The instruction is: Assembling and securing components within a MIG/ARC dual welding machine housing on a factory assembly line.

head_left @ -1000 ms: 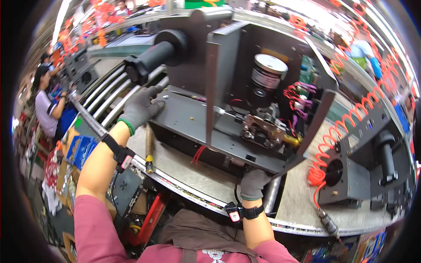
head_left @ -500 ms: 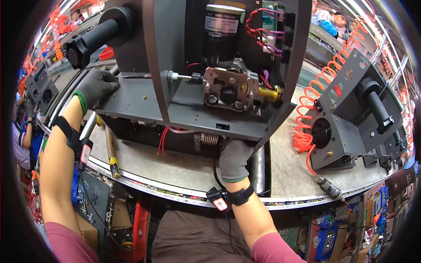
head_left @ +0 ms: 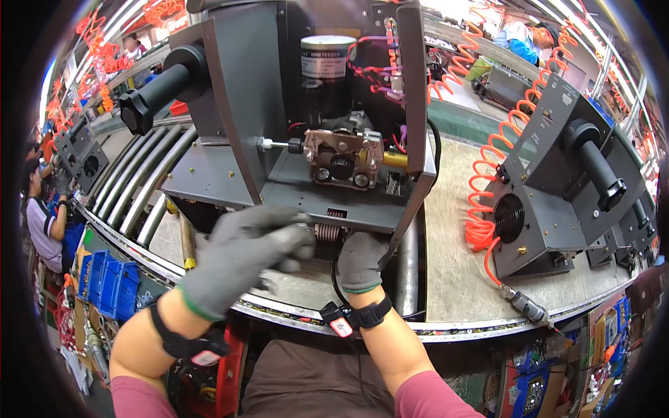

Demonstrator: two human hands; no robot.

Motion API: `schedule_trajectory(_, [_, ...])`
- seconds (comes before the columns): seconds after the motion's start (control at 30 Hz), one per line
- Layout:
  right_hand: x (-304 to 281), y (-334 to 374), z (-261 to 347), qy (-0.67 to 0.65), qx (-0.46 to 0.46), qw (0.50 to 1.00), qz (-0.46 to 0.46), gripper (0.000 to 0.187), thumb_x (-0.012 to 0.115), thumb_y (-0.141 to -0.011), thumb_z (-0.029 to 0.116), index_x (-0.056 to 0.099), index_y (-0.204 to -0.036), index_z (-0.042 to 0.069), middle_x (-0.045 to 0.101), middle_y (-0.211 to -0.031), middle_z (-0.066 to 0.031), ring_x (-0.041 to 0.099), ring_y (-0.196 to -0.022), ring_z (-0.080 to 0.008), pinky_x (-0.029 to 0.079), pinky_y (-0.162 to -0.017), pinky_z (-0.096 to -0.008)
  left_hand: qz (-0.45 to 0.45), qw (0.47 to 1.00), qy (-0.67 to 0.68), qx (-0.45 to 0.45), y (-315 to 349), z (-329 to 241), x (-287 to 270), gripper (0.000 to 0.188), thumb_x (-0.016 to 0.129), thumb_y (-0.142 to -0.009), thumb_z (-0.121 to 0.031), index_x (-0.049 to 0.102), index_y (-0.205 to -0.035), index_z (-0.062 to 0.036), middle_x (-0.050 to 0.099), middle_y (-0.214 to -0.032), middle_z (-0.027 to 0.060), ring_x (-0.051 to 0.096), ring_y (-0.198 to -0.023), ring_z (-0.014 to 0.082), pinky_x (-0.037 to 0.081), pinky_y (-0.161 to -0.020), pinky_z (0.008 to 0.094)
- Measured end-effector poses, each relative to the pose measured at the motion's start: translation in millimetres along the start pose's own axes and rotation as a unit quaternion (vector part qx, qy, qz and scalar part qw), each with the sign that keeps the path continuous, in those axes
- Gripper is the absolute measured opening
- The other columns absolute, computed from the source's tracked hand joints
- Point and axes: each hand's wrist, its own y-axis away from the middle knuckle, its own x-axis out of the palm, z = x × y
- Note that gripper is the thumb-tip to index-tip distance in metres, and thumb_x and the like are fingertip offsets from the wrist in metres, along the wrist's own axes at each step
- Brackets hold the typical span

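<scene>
While the roller conveyor (head_left: 147, 184) and metal plates run through a busy workshop, dark grey sheet-metal chassis (head_left: 244, 111) stands upright on them. Left gloved hand (head_left: 258, 247): half-open before it, nothing visible held. Right gloved hand (head_left: 361, 263): at lower front edge, fingers hidden, grip can't tell. Bay shows motor (head_left: 326, 59), roller drive (head_left: 345, 159).

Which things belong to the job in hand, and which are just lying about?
Apparently in the job:
- middle cabinet, right hand at its lower edge, left hand in front
- cylinder and metal mechanism inside it

Apparently lying about:
- far-right cabinet
- red hose and grey tool
- blue bins
</scene>
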Motion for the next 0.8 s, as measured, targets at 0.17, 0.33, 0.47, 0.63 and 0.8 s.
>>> schedule_trajectory(0.17, [-65, -5, 44, -0.751, 0.118, 0.649, -0.018, 0.027, 0.041, -0.095, 0.012, 0.051, -0.117, -0.001, 0.058, -0.113, -0.0126, 0.058, -0.101, -0.0214, 0.050, -0.088, -0.0321, -0.046, 0.969, 0.210, -0.124, -35, -7, 43, 0.023, 0.059, -0.088, -0.018, 0.059, -0.104, -0.0005, 0.064, -0.089, 0.0072, 0.063, -0.075, 0.0118, 0.053, -0.056, 0.0209])
schedule_trajectory(0.33, [-26, -13, 15, -0.988, -0.034, -0.067, 0.137, 0.035, 0.037, -0.098, 0.017, 0.041, -0.128, -0.002, 0.044, -0.130, -0.0165, 0.045, -0.120, -0.0240, 0.038, -0.103, -0.0318, -0.127, 0.937, 0.306, -0.113, -51, -3, 76, 0.013, 0.056, -0.090, -0.011, 0.059, -0.099, -0.0019, 0.063, -0.089, 0.0071, 0.063, -0.076, 0.0125, 0.052, -0.057, 0.0160])
schedule_trajectory(0.47, [-62, -14, 38, -0.927, 0.046, -0.320, 0.189, 0.057, 0.057, -0.085, 0.030, 0.039, -0.132, 0.004, 0.045, -0.130, -0.0136, 0.047, -0.115, -0.0263, 0.042, -0.094, -0.0371, -0.187, 0.916, 0.343, -0.095, -57, -1, 85, 0.012, 0.056, -0.090, -0.011, 0.059, -0.100, -0.0041, 0.063, -0.090, 0.0057, 0.063, -0.074, 0.0129, 0.052, -0.054, 0.0176])
schedule_trajectory(0.63, [-19, -18, 31, -0.903, 0.016, -0.364, 0.228, 0.058, 0.054, -0.086, 0.029, 0.033, -0.136, 0.007, 0.044, -0.129, -0.0138, 0.046, -0.115, -0.0207, 0.042, -0.092, -0.0332, -0.253, 0.907, 0.319, -0.108, -61, -9, 100, 0.012, 0.056, -0.088, -0.014, 0.058, -0.096, -0.0047, 0.062, -0.089, 0.0055, 0.063, -0.071, 0.0131, 0.050, -0.051, 0.0209])
schedule_trajectory(0.8, [-21, -16, 30, -0.907, 0.030, -0.350, 0.233, 0.056, 0.053, -0.087, 0.030, 0.035, -0.134, 0.007, 0.045, -0.128, -0.0132, 0.048, -0.111, -0.0205, 0.043, -0.091, -0.0327, -0.251, 0.918, 0.244, -0.188, -66, -11, 103, 0.012, 0.054, -0.088, -0.028, 0.057, -0.092, -0.0177, 0.055, -0.069, -0.0033, 0.045, -0.049, 0.0093, 0.038, -0.046, 0.0305])
